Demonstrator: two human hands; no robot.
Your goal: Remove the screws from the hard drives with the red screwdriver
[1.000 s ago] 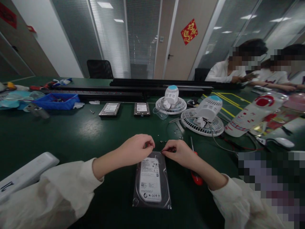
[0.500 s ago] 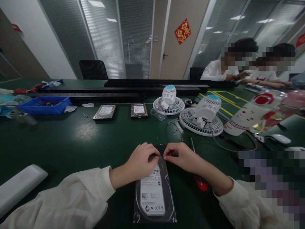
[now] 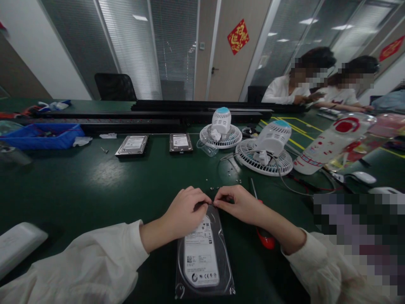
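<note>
A hard drive (image 3: 202,257) with a white label lies flat on the green table in front of me, its long side pointing away. My left hand (image 3: 186,211) lies over its far left corner, fingers curled and the thumb pressed near the far edge. At the same far edge, my right hand (image 3: 237,204) pinches thumb and forefinger together; whatever is between the tips is too small to make out. Several tiny screws (image 3: 212,188) are scattered just beyond the hands. Beneath and beside my right forearm lies a screwdriver with a red handle (image 3: 266,241).
Two smaller hard drives, one left (image 3: 132,145) and one right (image 3: 180,143), lie farther back. White fans (image 3: 264,147) stand face down at the right, near a white bottle (image 3: 332,143). A blue tray (image 3: 44,137) is at far left. Two people sit across at the right.
The view has shifted slightly, so the surroundings appear a little higher and farther left. Both hands stay at the drive's far edge, with the fingertips slightly closer together.
</note>
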